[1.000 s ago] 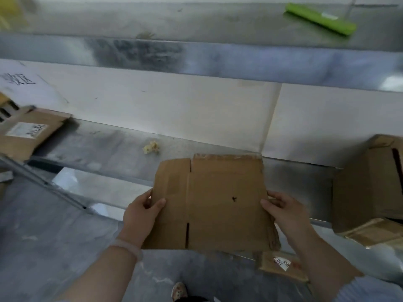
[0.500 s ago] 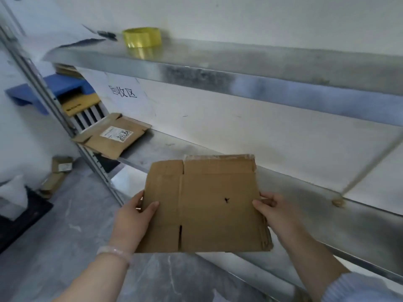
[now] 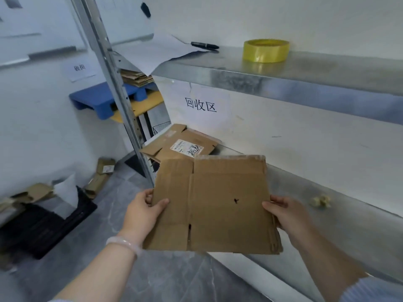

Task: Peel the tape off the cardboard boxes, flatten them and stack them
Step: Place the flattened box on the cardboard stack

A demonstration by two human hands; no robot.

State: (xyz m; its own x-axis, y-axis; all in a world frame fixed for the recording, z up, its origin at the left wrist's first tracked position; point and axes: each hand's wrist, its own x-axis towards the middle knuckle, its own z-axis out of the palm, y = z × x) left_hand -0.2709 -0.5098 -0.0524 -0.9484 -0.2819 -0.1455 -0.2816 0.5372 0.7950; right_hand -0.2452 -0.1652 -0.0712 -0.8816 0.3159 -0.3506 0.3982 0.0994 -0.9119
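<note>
**Flattened box held in both hands at the metal shelf**

The flattened cardboard box was up in the air in front of the lower shelf, its far edge reaching over the shelf's front edge. It was a plain brown corrugated sheet, roughly square. A crease ran up it left of centre, with a short slit at each end of the crease and a small dark puncture near the middle. Its far edge looked frayed and pale.

The left hand gripped the left flap, thumb pressed flat on top and fingers curled underneath. A pale, smooth bracelet circled that wrist. The right hand gripped the right edge in the same way, closed around layered board.

Another flattened box, brown with a white printed label, lay at the left end of the lower shelf and overhung its corner. A small crumpled yellowish wad sat farther right on the same dull galvanised surface.

On the upper shelf, also grey sheet metal, stood a roll of glossy yellow tape. Left of it lay a black marker and a white paper sheet drooping over the shelf's left end.

A perforated steel post carried the shelves. Behind it a blue plastic pallet held stacked cardboard. On the grey marbled floor sat a black crate among loose cardboard scraps.
</note>
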